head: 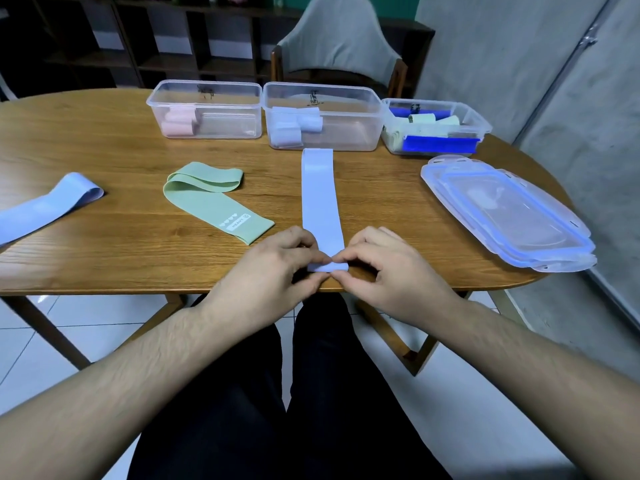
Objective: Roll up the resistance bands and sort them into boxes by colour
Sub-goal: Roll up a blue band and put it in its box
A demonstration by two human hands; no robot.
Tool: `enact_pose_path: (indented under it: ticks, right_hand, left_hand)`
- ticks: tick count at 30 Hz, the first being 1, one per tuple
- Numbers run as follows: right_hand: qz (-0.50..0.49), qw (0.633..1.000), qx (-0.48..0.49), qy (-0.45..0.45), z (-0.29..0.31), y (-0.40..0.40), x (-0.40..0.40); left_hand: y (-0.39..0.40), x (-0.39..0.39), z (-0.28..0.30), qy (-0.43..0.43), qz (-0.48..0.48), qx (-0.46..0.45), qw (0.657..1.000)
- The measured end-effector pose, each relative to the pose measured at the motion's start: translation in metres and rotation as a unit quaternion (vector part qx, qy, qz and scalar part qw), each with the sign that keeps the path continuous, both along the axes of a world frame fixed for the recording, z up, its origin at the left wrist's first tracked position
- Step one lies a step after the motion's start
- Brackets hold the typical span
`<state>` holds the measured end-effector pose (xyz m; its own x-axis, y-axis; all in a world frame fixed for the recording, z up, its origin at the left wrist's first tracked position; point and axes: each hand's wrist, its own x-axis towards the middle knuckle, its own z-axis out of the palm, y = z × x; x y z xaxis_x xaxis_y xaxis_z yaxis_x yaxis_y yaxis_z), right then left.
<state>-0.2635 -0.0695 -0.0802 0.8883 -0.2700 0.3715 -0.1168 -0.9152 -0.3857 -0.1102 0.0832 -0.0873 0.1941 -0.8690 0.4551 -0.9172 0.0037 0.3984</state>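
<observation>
Lavender, flat and narrow, the resistance band (321,195) is lying with its long axis running straight from the near edge of the wooden tabletop (114,140) toward the far edge, its far end almost reaching the middle box (320,116). Its near end is folded over into a small first roll at the near edge. Both hands are pinching that roll: the left hand (273,268) is holding its left side with curled fingers, the right hand (384,268) its right side, each grip closed on the band.

Left of it, a green band (211,195) is lying bent, its printed end pointing toward the near edge. Another lavender band (48,202) is stretching diagonally toward the left edge.

Along the far edge three clear boxes are standing in a row: the left box (206,110) is holding pink rolls, the middle box lavender rolls, the right box (434,128) pale green rolls. Stacked lids (505,213) are resting near the right edge.
</observation>
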Motion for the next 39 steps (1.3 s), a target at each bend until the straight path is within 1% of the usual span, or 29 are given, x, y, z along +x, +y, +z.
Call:
enact_pose_path:
  ticks: [7,10,13,15,18,21,23,26,28,31,35,39]
  right_hand:
    - [0.02,0.999,-0.041,-0.013,0.002,-0.003,0.004]
    - [0.022,0.998,-0.048,-0.027,0.001,-0.006,0.006]
    - [0.021,0.998,-0.048,-0.022,0.003,-0.008,0.007]
    - [0.02,0.998,-0.05,-0.018,0.003,-0.01,0.008]
    - [0.014,0.999,-0.046,-0.01,0.004,-0.012,0.009]
    - [0.002,0.999,-0.038,-0.001,0.004,-0.014,0.012]
    - [-0.01,1.0,-0.013,0.004,0.004,-0.014,0.014]
    - [-0.005,1.0,0.017,-0.013,0.006,-0.015,0.016]
    - [0.01,1.0,-0.01,-0.027,0.006,-0.014,0.016]
    - [0.024,0.998,-0.047,-0.023,0.002,-0.016,0.018]
    - [0.029,0.999,-0.046,0.001,0.002,-0.022,0.019]
    - [0.024,0.999,-0.045,-0.005,0.004,-0.024,0.023]
  left_hand:
    - [-0.005,0.007,0.007,-0.028,-0.031,0.008,0.999]
    - [-0.007,0.011,0.01,-0.037,-0.034,0.013,0.999]
    - [-0.01,0.014,0.012,-0.038,-0.036,0.017,0.998]
    - [-0.013,0.016,0.011,-0.026,-0.03,0.013,0.999]
    - [-0.015,0.018,0.009,0.024,-0.004,0.007,1.0]
    - [-0.016,0.018,0.007,0.036,0.009,0.007,0.999]
    - [-0.017,0.019,0.007,0.046,0.017,0.01,0.999]
    - [-0.02,0.022,0.007,0.032,0.021,0.017,0.999]
    - [-0.022,0.023,0.007,0.035,0.025,0.018,0.999]
    - [-0.024,0.025,0.006,0.042,0.03,0.014,0.999]
    - [-0.022,0.024,0.008,0.058,0.031,-0.001,0.998]
    - [-0.019,0.026,0.008,0.032,0.028,0.008,0.999]
